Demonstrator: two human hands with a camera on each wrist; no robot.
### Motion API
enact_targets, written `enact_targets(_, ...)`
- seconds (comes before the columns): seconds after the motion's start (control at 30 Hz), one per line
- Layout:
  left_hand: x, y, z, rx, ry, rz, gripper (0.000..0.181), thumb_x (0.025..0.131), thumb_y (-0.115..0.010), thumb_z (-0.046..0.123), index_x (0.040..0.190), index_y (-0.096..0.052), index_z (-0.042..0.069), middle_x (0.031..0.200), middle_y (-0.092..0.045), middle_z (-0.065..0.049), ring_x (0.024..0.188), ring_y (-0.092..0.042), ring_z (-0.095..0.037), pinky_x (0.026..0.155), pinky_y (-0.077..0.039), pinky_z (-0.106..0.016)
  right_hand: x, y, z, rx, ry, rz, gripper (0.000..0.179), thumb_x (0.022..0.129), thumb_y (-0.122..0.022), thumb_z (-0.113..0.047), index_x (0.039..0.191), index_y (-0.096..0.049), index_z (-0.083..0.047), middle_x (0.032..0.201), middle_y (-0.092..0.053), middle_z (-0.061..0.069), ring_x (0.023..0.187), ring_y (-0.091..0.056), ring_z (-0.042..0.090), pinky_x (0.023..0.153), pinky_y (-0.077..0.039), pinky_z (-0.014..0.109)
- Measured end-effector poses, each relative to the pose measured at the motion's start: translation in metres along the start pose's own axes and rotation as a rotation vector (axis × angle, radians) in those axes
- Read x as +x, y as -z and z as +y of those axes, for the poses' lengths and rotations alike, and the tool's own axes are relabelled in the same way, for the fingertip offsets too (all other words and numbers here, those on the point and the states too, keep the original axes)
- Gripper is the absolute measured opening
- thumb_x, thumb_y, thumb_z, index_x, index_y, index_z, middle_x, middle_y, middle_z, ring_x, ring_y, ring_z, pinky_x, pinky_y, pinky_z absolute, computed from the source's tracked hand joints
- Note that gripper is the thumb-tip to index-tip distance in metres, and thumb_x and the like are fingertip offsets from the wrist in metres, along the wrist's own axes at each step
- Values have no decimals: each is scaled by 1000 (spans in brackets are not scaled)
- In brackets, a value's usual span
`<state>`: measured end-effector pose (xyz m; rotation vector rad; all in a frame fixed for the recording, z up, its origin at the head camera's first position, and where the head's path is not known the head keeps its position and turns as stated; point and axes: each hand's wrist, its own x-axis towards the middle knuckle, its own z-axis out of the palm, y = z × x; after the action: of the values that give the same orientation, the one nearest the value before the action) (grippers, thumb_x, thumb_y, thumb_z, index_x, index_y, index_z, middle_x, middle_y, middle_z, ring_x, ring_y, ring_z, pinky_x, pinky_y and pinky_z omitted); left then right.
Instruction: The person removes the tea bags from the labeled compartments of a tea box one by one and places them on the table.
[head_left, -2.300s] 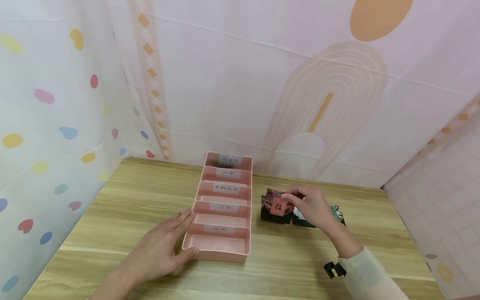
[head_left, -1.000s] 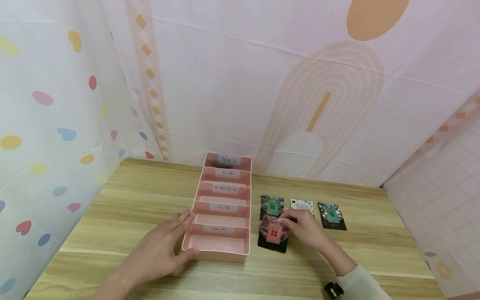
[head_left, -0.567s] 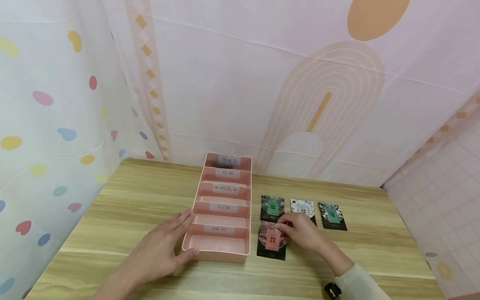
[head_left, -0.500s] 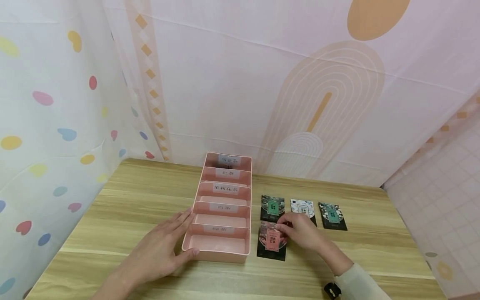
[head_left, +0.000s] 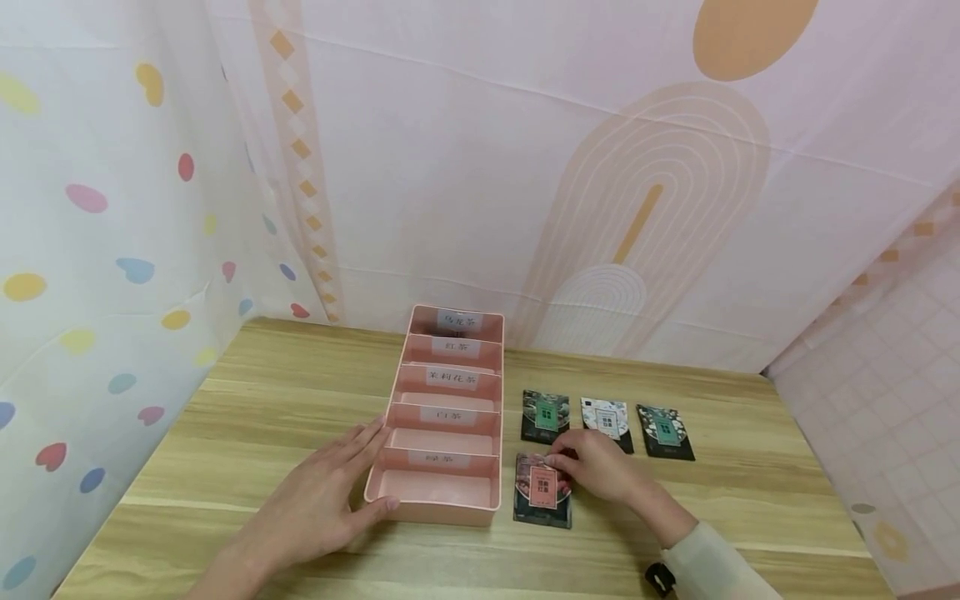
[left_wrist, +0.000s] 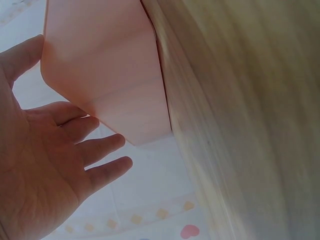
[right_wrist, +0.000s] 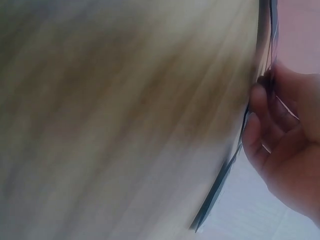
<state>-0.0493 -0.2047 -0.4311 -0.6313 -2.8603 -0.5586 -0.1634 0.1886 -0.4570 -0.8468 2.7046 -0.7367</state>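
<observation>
On the wooden table, my left hand (head_left: 318, 492) rests its fingers along the left side of a pink divided box (head_left: 441, 514), thumb at the near corner. In the left wrist view, those fingers (left_wrist: 102, 149) are fairly straight and spread beside the box wall (left_wrist: 115, 65). My right hand (head_left: 600, 467) pinches a red-labelled black tea sachet (head_left: 542, 504) at its upper right edge. The sachet lies low over the table, just right of the box. In the right wrist view, thumb and fingers of the hand (right_wrist: 290, 130) close on the thin packet edge (right_wrist: 273, 40).
Behind the held sachet lie a green-labelled sachet (head_left: 545, 417), a white one (head_left: 609, 421) and a dark one with a green label (head_left: 665, 433). Handwritten paper labels (head_left: 452, 378) mark the box's compartments; something dark sits in the farthest one (head_left: 442, 331). Patterned cloth (head_left: 450, 167) hangs behind.
My right hand has brought the red-labelled sachet from upright over the other sachets down towards the front, where it now lies nearly flat. The others are uncovered. My left hand has stayed put.
</observation>
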Motion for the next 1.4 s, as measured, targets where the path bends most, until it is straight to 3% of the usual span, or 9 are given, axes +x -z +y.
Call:
enact_targets(0.4,-1,0,-1,3,2,-2,83,96,-69,56,152,-51,-3,161,-46,-17,141,-50,-44,110,-46,-60,2,-2,-6,-145,43,46,6,98,-75,-15,93,-79,-12,87,-73,-4,76,-63,4,69,-58,28)
enact_targets(0.77,-1,0,-1,2,4,-6,83,96,-70,55,152,-51,-3,161,-45,-16,141,-50,-45,110,-46,-61,5,-2,-12,-200,54,64,6,97,-77,-16,93,-78,-11,89,-74,-2,79,-67,10,70,-59,30)
enact_targets(0.97,-1,1,0,-4,8,-14,83,95,-70,55,152,-51,-2,161,-45,-16,141,-50,-44,111,-46,-61,3,0,-13,-226,37,87,8,96,-78,-20,92,-78,-14,86,-72,-5,73,-62,4,65,-55,25)
enact_targets(1.17,-1,1,-1,-1,10,-16,82,96,-70,54,152,-51,-2,162,-44,-16,141,-50,-44,111,-46,-60,6,13,-15,-218,67,142,6,95,-79,-18,91,-78,-14,84,-72,-6,68,-59,2,60,-51,22)
enact_targets(1.4,-1,1,1,-8,14,-17,82,96,-70,53,152,-51,-3,162,-44,-15,142,-49,-44,112,-45,-60,16,43,-28,-171,87,212,8,97,-77,-21,95,-80,-13,85,-71,-7,63,-54,-1,56,-48,22)
